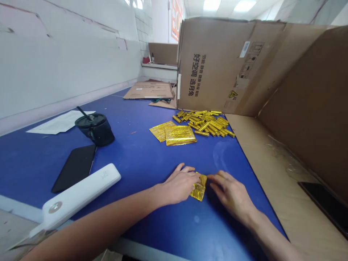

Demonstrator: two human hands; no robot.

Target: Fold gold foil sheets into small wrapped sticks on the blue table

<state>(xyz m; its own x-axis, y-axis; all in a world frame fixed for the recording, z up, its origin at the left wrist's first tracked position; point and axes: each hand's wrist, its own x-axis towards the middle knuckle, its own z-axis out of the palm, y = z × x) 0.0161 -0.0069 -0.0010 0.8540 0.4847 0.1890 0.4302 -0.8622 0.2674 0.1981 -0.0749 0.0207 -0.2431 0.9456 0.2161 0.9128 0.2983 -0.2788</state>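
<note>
A small piece of creased gold foil point(199, 191) lies on the blue table in front of me. My left hand point(182, 185) rests over its left side, fingertips pressing on it and hiding part of it. Just to the right of the foil is my right hand point(234, 195), thumb and fingers apart and slightly bent, the index fingertip close to the foil's edge. Farther back lie flat gold foil sheets point(181, 135), partly overlapping. Behind them is a loose pile of narrow rolled gold foil tubes point(209, 124).
A large cardboard box point(217, 69) stands at the back right, with cardboard along the table's right edge. On the left are a dark lidded cup point(96, 130) with a straw, a black phone point(74, 168), a white elongated device point(81, 192) and some paper point(56, 123).
</note>
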